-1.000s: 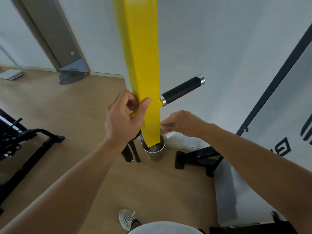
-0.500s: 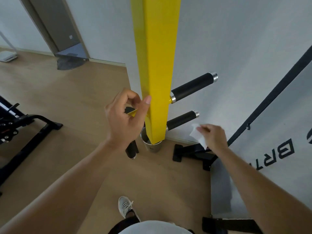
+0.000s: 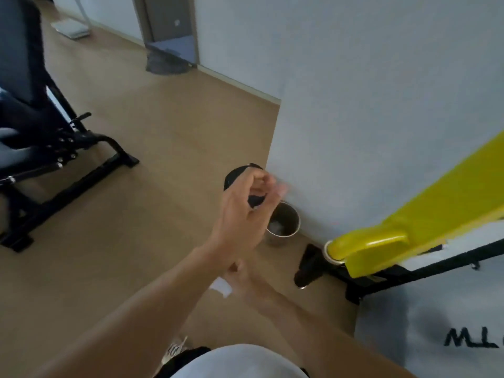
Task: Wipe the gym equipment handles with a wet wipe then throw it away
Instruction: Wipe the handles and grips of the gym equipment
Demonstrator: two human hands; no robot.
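Left hand point(image 3: 242, 214) raised, fingers point(image 3: 261, 181) curled, empty; right hand point(image 3: 245, 276) beneath left wrist, pinching something white.

Lettering — one patch only, at the lower right: dark characters on a pale grey panel point(image 3: 425, 317), cut off by the frame edge. They appear to stand upside down to the camera and read roughly as "MLL" or "WLL"; motion blur leaves the exact letters uncertain. No other text, number, brand or label can be read — neither on the yellow beam point(image 3: 425, 214), the metal bin point(image 3: 286, 230), nor the black machine point(image 3: 41, 148).
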